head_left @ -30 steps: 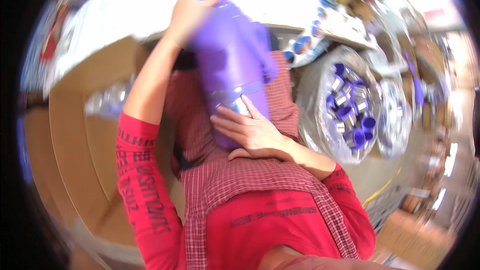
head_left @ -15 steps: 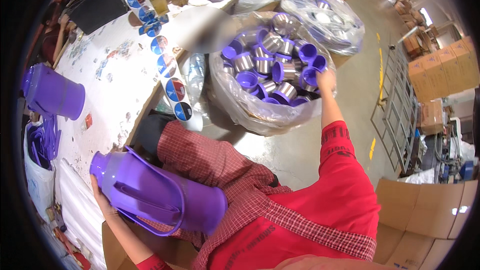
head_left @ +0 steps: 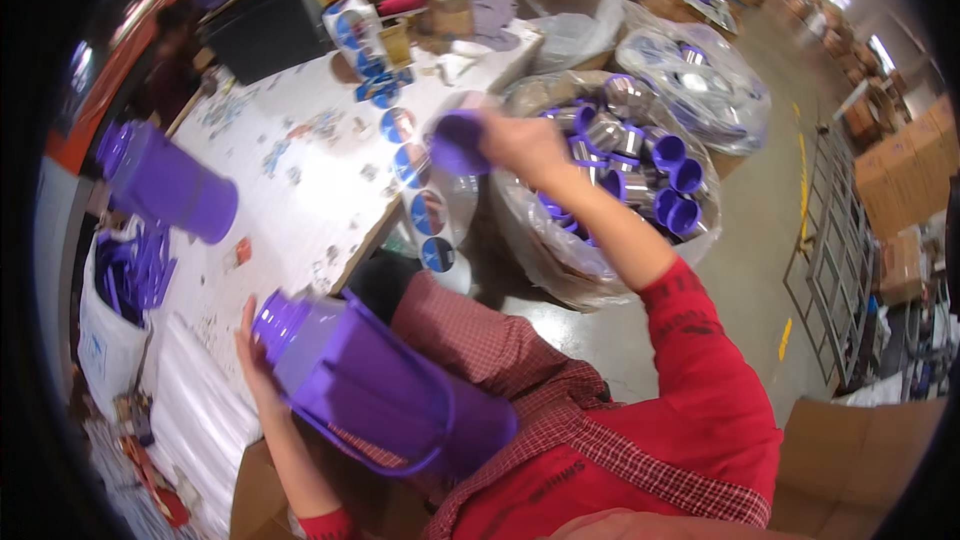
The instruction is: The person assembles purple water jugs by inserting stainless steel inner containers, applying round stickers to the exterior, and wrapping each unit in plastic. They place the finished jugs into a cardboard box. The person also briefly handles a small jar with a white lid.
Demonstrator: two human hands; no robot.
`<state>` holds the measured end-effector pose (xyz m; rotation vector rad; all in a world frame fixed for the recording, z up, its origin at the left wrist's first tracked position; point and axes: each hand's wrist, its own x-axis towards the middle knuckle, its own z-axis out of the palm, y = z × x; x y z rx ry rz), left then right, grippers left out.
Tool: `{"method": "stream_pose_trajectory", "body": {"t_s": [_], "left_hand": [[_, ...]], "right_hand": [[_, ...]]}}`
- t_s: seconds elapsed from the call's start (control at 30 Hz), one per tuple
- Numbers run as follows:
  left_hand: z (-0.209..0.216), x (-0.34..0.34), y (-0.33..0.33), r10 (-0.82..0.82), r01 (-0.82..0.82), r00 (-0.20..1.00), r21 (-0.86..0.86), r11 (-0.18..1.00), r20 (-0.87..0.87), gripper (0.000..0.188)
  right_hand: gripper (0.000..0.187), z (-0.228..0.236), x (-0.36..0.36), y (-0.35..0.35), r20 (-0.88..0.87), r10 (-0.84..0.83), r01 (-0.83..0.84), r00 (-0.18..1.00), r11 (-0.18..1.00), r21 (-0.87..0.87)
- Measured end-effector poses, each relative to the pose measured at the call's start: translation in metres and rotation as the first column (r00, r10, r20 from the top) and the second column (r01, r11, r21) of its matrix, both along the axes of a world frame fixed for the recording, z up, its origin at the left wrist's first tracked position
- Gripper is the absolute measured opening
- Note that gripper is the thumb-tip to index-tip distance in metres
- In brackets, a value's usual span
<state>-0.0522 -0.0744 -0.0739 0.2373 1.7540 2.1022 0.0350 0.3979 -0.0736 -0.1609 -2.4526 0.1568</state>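
From my head camera, looking down: my left hand [head_left: 258, 365] is loosely curved along the side of a big purple flask [head_left: 375, 375], fingers fairly straight, holding it near the neck; part of the palm is hidden behind it. The flask lies tilted across my lap, neck toward the upper left, base by my waist, with a purple handle [head_left: 447, 405] looped around its body. My right hand [head_left: 525, 148], blurred, is closed on a purple cup [head_left: 457, 143], its open mouth facing left, above a strip of round stickers [head_left: 428, 210] hanging off the edge of the white table [head_left: 300, 215]. Beneath my right forearm sits a clear plastic bag [head_left: 550, 275] full of purple-and-silver cups [head_left: 625, 140]. Another purple flask [head_left: 175, 185] is on the table's left.
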Motion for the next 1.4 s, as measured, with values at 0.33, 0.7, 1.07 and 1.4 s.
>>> {"method": "stream_pose_trajectory", "body": {"t_s": [0.33,0.7,1.07,1.4], "left_hand": [[0.003,-0.006,-0.017,0.104,-0.143,0.926,0.080,0.987,0.362,0.081],[0.011,0.010,-0.029,0.118,-0.114,0.992,0.091,0.989,-0.038,0.096],[0.013,0.017,-0.030,0.039,-0.039,0.999,0.014,0.999,-0.022,0.113],[-0.044,-0.128,-0.221,0.472,-0.831,0.489,-0.557,-0.004,-0.734,0.021]], "right_hand": [[0.039,0.058,-0.112,-0.246,-0.157,0.963,-0.976,0.218,0.214,-0.045],[0.075,-0.003,-0.123,-0.298,-0.437,0.836,-0.366,0.330,-0.314,-0.876],[0.055,0.010,-0.111,-0.284,-0.363,0.859,-0.462,0.360,-0.174,-0.870],[0.049,0.017,-0.138,-0.299,-0.546,0.808,-0.281,0.221,-0.484,-0.829]]}}
